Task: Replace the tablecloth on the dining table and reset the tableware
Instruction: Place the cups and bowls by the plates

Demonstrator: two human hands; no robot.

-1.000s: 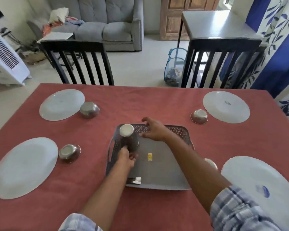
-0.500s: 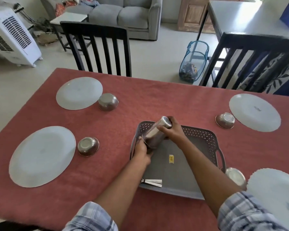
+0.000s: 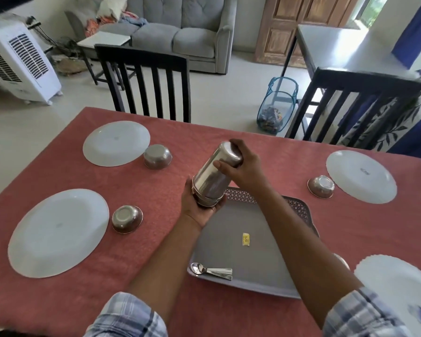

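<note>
Head view: held the nested steel tumblers (image 3: pixel 213 177) tilted above the far left corner of the perforated grey plastic tray (image 3: pixel 265 254), left hand (image 3: pixel 196 207) curled round the rimmed lower end, right hand (image 3: pixel 242 167) wrapped round the closed upper end. Judged light, rigid and polish-slick, apt to slide apart; best gripped round the cylindrical walls, one hand per end.
</note>
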